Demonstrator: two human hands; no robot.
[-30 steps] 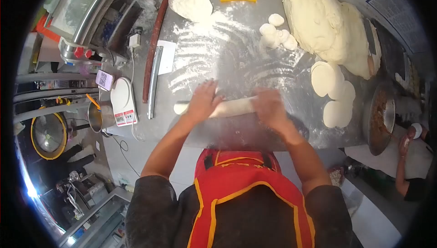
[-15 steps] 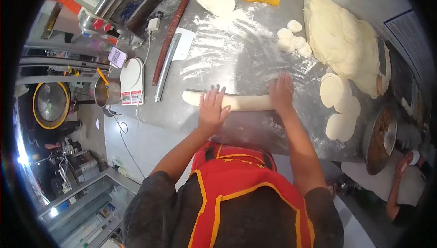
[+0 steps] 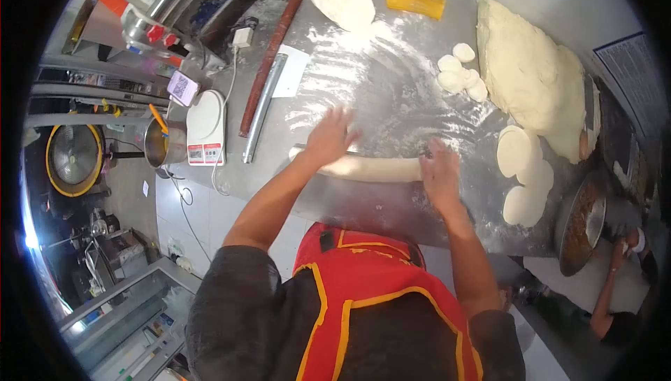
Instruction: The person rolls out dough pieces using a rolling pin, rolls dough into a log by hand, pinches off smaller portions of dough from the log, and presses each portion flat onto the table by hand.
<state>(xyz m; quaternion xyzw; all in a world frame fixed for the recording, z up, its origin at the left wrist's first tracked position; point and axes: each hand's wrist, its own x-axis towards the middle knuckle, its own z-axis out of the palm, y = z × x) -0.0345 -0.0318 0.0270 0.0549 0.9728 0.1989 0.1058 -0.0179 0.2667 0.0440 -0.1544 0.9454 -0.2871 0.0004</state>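
Observation:
A long pale dough roll (image 3: 381, 169) lies crosswise near the front edge of the floured metal table (image 3: 342, 203). My left hand (image 3: 331, 138) is over the roll's left part, palm down with its fingers spread. At the roll's right end is my right hand (image 3: 440, 171), its fingers apart and slightly blurred. Neither hand is wrapped round the dough. Beyond the hands, white flour streaks cover the metal surface, leading up to a heap of flour (image 3: 342, 1) at the back.
A large dough mass (image 3: 531, 73), small dough pieces (image 3: 451, 75) and flat rounds (image 3: 524, 196) lie right, beside a bowl of filling (image 3: 581, 231). Left are a red rod (image 3: 276, 52), a metal rod (image 3: 265, 107) and a scale (image 3: 207, 126). Another person's hand (image 3: 622, 248) shows far right.
The view has shifted, so the table items appear lower and further right. My left hand has slid forward over the roll, and my right hand now sits beside its right end.

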